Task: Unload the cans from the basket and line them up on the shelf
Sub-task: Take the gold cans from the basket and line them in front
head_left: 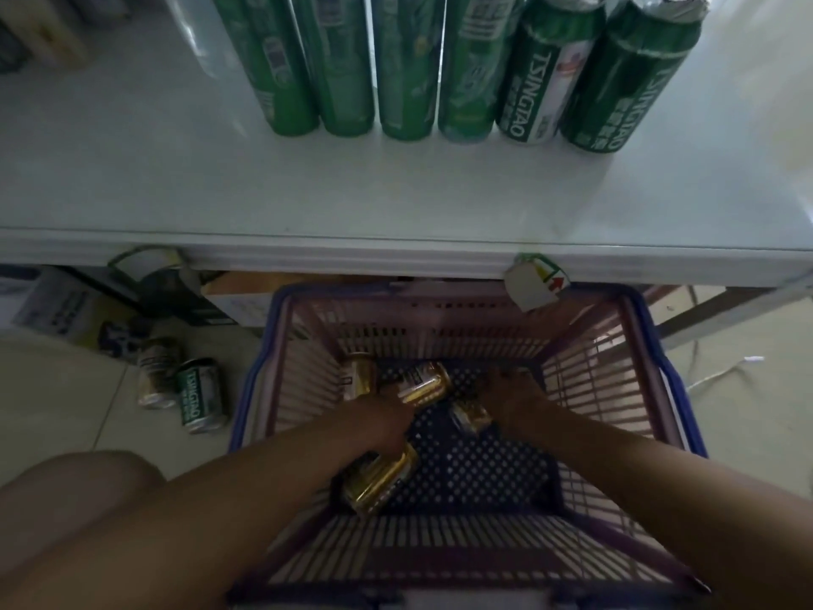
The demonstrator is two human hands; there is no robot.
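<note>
The slatted plastic basket point(290, 380) stands below the near edge of the white shelf point(176, 169); bare shelf lies left of the upright green cans point(347, 81). Shiny gold cans point(380, 477) lie loose on its perforated floor, the left hand point(387, 420) touching one, the right hand point(514, 398) at the far-right corner; whether either grips, I cannot tell.

Gold cans point(382, 477) lie in the basket point(607, 376); green cans point(404, 81) line the shelf point(132, 169).
</note>
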